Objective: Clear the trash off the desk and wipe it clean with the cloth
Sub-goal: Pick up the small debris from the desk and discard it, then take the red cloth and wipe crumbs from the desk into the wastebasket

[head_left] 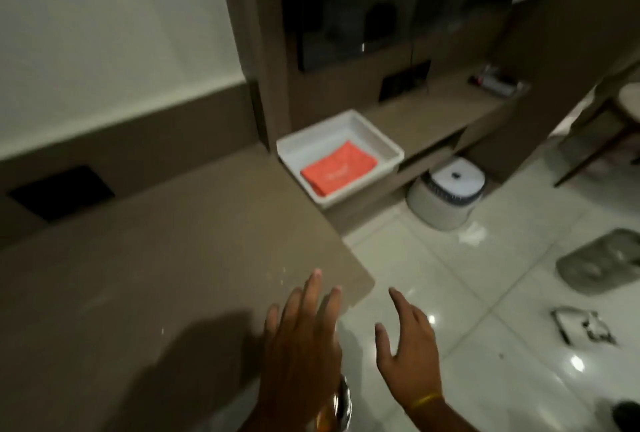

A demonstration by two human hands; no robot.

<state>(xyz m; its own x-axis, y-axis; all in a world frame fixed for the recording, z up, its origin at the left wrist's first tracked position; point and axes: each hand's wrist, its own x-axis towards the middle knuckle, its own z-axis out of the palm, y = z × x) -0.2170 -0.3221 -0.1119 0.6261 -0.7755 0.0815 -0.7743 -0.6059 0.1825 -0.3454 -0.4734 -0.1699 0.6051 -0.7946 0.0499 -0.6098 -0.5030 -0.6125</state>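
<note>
meanwhile, left hand (pixel 304 338) and right hand (pixel 408 338) held apart, empty, fingers spread; orange cloth (pixel 337 168) kept folded in white tray (pixel 388 146) beyond desk (pixel 156 258), likely next reached for.

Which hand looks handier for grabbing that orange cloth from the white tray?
Probably the left hand: it hovers over the desk, whose surface leads toward the tray holding the cloth. The right hand hangs off-desk, over floor.

Table (pixel 156 275) bare across frame centre and left; white tray (pixel 391 151) at its upper-right end, wall behind.
</note>
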